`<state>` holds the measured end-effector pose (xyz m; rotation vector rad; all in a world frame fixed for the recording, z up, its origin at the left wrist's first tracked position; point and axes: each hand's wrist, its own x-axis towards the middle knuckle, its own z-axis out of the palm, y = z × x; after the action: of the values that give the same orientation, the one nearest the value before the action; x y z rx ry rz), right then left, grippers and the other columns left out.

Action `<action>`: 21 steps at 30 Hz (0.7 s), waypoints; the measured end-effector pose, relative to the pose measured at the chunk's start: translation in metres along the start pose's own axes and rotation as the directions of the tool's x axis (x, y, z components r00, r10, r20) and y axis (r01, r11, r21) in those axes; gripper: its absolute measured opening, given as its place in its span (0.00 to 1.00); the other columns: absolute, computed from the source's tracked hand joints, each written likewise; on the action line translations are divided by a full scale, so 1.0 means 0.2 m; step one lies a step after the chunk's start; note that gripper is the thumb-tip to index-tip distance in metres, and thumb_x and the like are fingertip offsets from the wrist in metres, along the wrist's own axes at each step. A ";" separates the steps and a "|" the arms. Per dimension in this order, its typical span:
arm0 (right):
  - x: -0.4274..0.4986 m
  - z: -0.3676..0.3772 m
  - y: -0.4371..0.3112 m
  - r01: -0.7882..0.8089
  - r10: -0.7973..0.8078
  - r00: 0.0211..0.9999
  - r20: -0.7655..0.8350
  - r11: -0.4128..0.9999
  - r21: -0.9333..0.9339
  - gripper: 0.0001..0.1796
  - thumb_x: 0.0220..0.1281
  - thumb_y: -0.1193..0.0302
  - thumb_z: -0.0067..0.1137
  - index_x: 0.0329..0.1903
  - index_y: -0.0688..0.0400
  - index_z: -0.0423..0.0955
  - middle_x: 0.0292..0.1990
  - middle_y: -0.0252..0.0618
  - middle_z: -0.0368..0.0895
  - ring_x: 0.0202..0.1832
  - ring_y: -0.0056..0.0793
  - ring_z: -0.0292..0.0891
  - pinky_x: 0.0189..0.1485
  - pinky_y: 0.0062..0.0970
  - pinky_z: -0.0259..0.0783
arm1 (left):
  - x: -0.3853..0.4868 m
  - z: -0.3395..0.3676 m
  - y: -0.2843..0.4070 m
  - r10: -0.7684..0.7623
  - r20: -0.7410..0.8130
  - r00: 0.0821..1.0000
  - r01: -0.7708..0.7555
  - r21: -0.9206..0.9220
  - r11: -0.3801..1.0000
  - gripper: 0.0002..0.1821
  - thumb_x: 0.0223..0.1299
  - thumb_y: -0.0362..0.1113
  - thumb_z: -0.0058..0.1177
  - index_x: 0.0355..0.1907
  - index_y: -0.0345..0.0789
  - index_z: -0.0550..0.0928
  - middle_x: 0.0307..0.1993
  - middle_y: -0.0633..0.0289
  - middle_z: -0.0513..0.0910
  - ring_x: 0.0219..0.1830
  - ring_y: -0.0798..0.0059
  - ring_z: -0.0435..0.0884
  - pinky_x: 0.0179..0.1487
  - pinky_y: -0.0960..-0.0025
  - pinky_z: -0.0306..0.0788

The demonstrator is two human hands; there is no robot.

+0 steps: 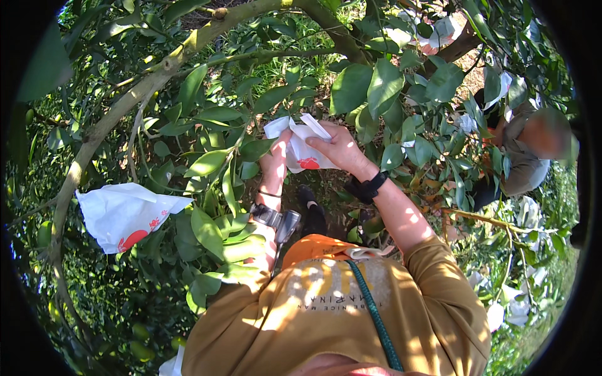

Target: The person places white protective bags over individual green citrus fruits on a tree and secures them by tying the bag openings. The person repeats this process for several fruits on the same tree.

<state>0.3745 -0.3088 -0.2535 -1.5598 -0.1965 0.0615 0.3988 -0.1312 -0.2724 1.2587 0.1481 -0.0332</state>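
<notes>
Before my chest, both hands hold one white paper fruit bag point(305, 155) with a red print near its lower edge. My left hand point(276, 157) grips the bag's left side, its fingertips partly hidden by the paper. The thumb and fingers of my right hand point(339, 146) pinch the folded upper right part. Whether anything is inside the bag cannot be seen. Another white bag with red print point(134, 216) hangs among leaves to the left. An orange pouch point(315, 249) with pale paper point(369, 252) at its opening sits at my waist, below the hands.
A thick branch point(117, 98) arches across the left and top. Leafy twigs point(230, 160) stand close beside my left forearm. At the right, another person point(522, 150) is among the foliage, near more white bags point(465, 123). A thinner branch point(475, 218) reaches out at the lower right.
</notes>
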 end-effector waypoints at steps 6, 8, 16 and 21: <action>-0.02 0.02 0.00 0.334 -0.332 0.942 0.056 0.902 -0.274 0.18 0.58 0.75 0.59 0.53 0.62 0.77 0.41 0.48 0.79 0.43 0.49 0.78 0.47 0.37 0.75 | 0.01 -0.06 -0.08 0.180 0.063 0.982 -0.176 -0.073 0.982 0.15 0.65 0.28 0.55 0.53 0.28 0.79 0.45 0.59 0.84 0.43 0.73 0.84 0.49 0.70 0.77; -0.03 0.05 0.00 0.384 -0.371 0.922 0.114 0.830 -0.405 0.24 0.54 0.76 0.61 0.57 0.58 0.74 0.44 0.48 0.78 0.45 0.51 0.77 0.47 0.41 0.75 | 0.01 -0.07 -0.10 0.099 0.015 0.995 -0.098 -0.067 0.993 0.13 0.65 0.33 0.57 0.49 0.29 0.81 0.42 0.61 0.85 0.41 0.76 0.82 0.46 0.72 0.74; -0.05 0.07 -0.03 0.368 -0.286 0.930 0.232 0.724 -0.584 0.29 0.52 0.74 0.62 0.60 0.62 0.70 0.48 0.47 0.77 0.48 0.50 0.75 0.49 0.43 0.74 | -0.01 -0.04 -0.01 -0.068 0.082 0.994 0.070 -0.030 0.997 0.14 0.64 0.37 0.58 0.47 0.29 0.81 0.38 0.61 0.85 0.38 0.76 0.83 0.43 0.74 0.75; -0.06 0.06 -0.08 0.336 -0.144 0.930 0.338 0.708 -0.622 0.30 0.55 0.69 0.63 0.61 0.64 0.69 0.53 0.49 0.75 0.55 0.48 0.73 0.57 0.42 0.71 | 0.02 -0.03 0.01 -0.120 0.120 0.986 0.116 0.036 0.993 0.12 0.62 0.30 0.57 0.46 0.28 0.82 0.40 0.55 0.86 0.40 0.69 0.85 0.47 0.68 0.78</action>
<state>0.3588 -0.2986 -0.2380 -2.2415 -0.7054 -0.0142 0.4029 -0.1247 -0.2730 1.2722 0.1169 -0.2147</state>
